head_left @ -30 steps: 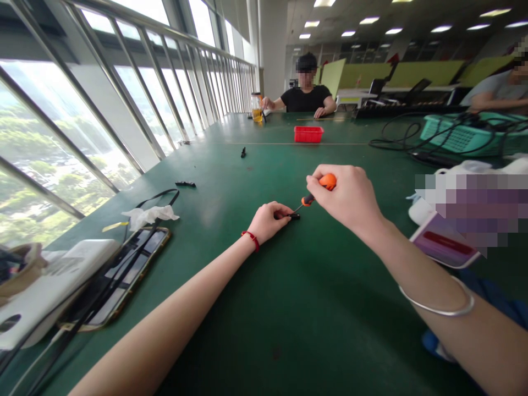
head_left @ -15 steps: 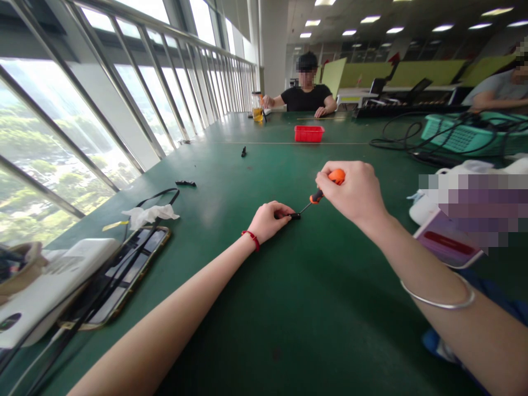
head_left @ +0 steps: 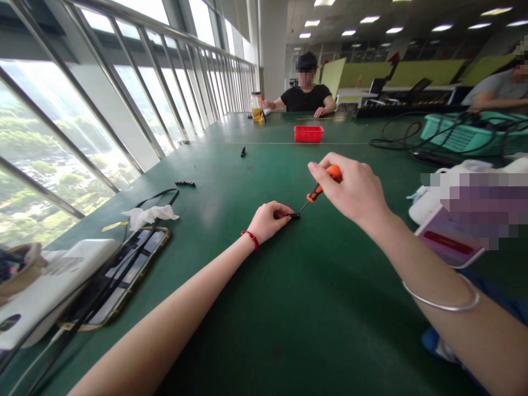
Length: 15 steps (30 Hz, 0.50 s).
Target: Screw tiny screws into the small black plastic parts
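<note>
On the green table (head_left: 264, 297), my left hand (head_left: 270, 221) pinches a small black part (head_left: 294, 216) and presses it against the surface. My fingers cover much of that part, so its exact kind does not show. My right hand (head_left: 352, 187) holds an orange and black screwdriver (head_left: 315, 191) by its handle, the thumb lifted along one side. The screwdriver leans up to the right, and its metal tip meets the right end of the black part.
Other small black pieces (head_left: 185, 183) lie at the left and farther back. A red box (head_left: 308, 133) stands in the middle distance. Left are a phone (head_left: 136, 269) and cables; right, a teal basket (head_left: 454, 135). A person (head_left: 307, 96) sits opposite.
My right hand has shifted its grip on the screwdriver: the thumb has come up off the handle, showing more of it, and the screwdriver stands slightly steeper. My left hand stays put.
</note>
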Tool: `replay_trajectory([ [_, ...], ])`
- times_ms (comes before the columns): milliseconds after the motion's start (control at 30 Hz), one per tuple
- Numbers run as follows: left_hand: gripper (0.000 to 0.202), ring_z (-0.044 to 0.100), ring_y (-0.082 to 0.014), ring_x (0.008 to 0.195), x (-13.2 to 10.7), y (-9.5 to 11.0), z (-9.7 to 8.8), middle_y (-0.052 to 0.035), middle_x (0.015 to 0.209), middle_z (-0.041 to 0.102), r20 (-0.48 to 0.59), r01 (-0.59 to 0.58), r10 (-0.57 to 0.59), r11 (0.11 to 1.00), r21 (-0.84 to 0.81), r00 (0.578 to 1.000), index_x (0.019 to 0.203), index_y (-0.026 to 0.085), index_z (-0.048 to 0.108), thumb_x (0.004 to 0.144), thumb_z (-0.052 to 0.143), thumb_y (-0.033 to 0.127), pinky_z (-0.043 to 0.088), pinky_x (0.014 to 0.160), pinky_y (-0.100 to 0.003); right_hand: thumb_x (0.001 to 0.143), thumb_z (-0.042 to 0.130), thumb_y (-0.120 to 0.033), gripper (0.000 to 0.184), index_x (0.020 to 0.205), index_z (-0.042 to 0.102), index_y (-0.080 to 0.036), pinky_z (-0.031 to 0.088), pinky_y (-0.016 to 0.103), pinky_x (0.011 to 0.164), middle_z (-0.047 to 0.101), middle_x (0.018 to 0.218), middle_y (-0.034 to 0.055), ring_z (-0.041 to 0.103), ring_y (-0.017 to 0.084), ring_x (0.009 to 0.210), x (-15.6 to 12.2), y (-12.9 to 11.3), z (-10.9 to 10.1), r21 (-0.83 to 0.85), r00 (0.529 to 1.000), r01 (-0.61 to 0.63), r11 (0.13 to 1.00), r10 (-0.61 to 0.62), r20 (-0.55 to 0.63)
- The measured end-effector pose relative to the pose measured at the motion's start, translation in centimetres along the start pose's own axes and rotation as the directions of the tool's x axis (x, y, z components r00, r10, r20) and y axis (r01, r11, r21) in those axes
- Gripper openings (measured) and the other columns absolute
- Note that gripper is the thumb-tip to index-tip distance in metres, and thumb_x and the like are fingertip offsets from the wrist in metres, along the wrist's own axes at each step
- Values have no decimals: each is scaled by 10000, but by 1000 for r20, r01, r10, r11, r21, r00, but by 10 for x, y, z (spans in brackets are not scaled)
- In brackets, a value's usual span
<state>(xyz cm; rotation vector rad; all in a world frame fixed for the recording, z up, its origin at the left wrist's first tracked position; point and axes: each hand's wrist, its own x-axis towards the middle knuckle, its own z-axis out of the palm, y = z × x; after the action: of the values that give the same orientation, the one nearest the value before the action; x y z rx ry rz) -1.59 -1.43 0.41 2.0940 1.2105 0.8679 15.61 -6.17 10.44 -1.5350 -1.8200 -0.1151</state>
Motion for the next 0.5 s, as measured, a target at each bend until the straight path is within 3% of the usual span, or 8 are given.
replay_trajectory([
  [100,189,578,-114,684,0,0,0,-42,840,654,-2,-2,2,1000,4,1000,879,151,711,734,590,159,493,661,-230,838,389,-424,303,689,563,-226,262,267,506,546,560,13,504,174,560,0,0,-2,-45,1000,12,999,-12,2],
  [167,187,582,-114,690,0,0,0,-40,848,656,-1,-1,1,1000,3,1000,879,155,710,735,591,164,494,664,-228,795,455,-384,195,816,579,-235,273,265,510,565,589,0,505,172,556,0,-1,-3,-52,1000,27,998,-27,0],
  [267,186,582,-114,689,0,1,0,-40,845,655,3,0,0,1000,7,1000,879,152,710,734,593,163,493,667,-228,744,514,-368,243,945,557,-239,274,261,504,584,628,-11,499,166,539,0,-2,-3,-62,999,41,997,-39,18],
  [433,186,583,-117,696,0,2,-1,-44,852,656,3,-3,3,1000,11,1000,880,148,710,740,588,160,489,665,-228,831,405,-453,308,693,565,-229,248,266,492,546,553,12,492,173,534,0,-1,-3,-112,999,33,993,-29,38],
  [500,185,583,-114,691,0,2,-1,-40,849,655,3,-4,4,1000,16,1000,878,152,710,739,590,162,490,667,-227,811,441,-401,226,752,582,-234,253,262,496,563,577,8,498,173,545,0,-1,-3,-105,999,41,994,-39,26],
])
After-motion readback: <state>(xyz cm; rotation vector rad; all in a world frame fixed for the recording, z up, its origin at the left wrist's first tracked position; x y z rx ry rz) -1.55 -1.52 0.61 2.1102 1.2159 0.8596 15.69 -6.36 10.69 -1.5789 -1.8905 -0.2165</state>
